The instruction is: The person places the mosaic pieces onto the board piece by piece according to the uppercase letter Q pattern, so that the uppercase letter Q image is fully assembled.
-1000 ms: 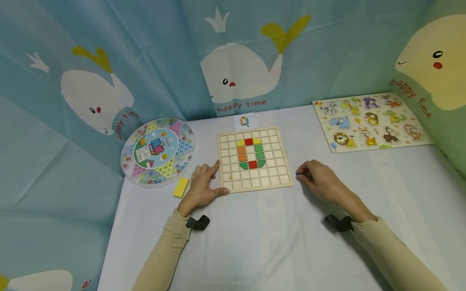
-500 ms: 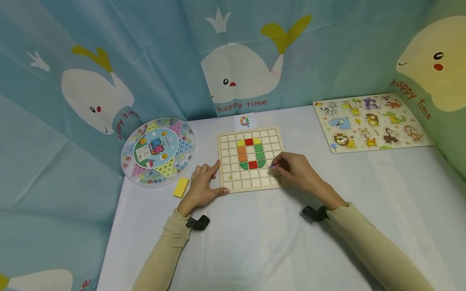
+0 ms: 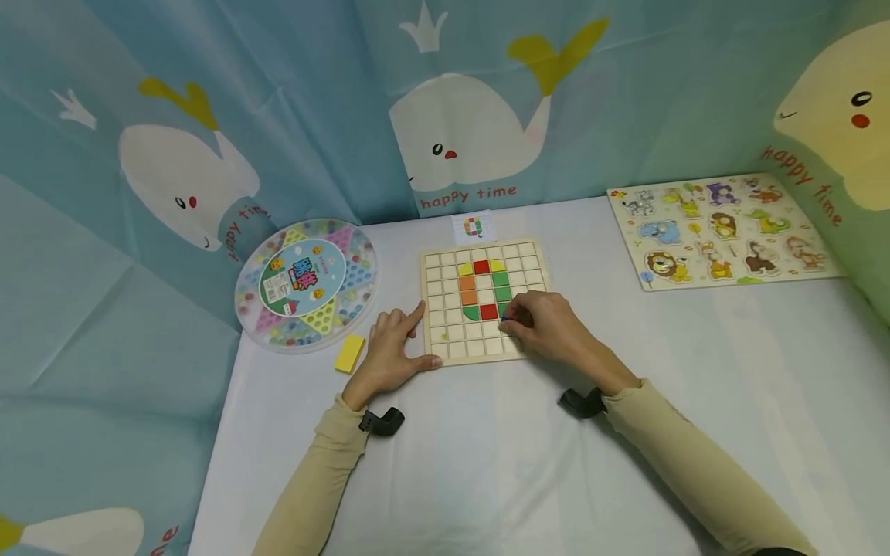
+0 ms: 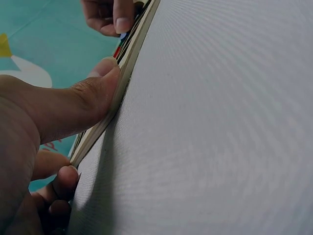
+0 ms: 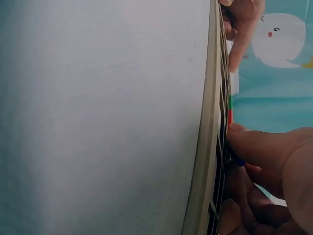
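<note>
A square wooden grid board (image 3: 455, 349) lies on the table. Red, yellow, orange and green tiles form a ring on it, including a red tile (image 3: 489, 311) at the bottom. My left hand (image 3: 389, 351) rests at the board's near left corner, its thumb on the front edge and forefinger against the left side. Over the right part of the board, my right hand (image 3: 549, 324) pinches a small blue piece (image 5: 239, 162) between thumb and fingers. Most of that piece is hidden, and it hovers by the ring's lower right corner; contact with the board cannot be told.
Behind the board lies a small pattern card (image 3: 473, 227). A round Chinese checkers set (image 3: 306, 286) is on the left, with a yellow block (image 3: 350, 354) near it. An animal puzzle board (image 3: 723, 232) sits at the back right, before a whale-printed curtain (image 3: 334, 116).
My right hand has carried the blue piece leftward from beside the board to over its cells, near the ring's lower right. The left hand stays at the corner. The head view has shifted slightly.
</note>
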`<state>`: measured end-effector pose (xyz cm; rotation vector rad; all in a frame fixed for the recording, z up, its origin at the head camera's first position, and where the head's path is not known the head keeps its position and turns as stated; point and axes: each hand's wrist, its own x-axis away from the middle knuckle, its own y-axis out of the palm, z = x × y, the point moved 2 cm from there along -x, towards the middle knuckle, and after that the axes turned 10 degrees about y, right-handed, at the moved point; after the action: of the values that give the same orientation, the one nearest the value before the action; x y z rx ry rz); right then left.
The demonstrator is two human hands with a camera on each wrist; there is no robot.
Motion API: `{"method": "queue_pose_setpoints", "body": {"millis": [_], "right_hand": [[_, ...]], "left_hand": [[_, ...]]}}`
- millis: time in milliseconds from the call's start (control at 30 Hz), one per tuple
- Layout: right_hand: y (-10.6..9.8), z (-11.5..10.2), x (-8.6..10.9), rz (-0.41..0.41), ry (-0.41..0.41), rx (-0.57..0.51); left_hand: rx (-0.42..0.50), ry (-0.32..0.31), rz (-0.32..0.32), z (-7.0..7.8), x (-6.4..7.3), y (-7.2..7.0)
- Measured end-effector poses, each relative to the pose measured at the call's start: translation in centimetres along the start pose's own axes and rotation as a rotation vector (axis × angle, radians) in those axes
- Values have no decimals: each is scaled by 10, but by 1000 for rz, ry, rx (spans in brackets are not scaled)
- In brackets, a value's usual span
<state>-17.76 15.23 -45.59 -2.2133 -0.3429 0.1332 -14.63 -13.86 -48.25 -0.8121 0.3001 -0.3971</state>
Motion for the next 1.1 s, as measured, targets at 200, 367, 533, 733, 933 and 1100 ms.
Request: {"method": "queue_pose_setpoints", "body": {"millis": [200, 367, 533, 733, 933, 1100], "right_hand": [[-1, -2, 3, 14, -16, 51], [-3, 0, 4, 33, -40, 88], [-3, 2, 3, 31, -56, 77], [-2, 2, 1, 22, -58, 73], [-2, 3, 0, -8, -47, 71], [-17, 9, 2, 12, -25, 58]], "left_hand": [[-6, 4, -4, -1, -2, 2], [-3, -2, -4, -1, -3, 1], [-12, -3, -5, 0, -3, 0], [-20, -8, -12, -2, -3, 0], [-10, 4, -6, -3, -3, 3], [14, -1, -39, -1, -4, -1]]}}
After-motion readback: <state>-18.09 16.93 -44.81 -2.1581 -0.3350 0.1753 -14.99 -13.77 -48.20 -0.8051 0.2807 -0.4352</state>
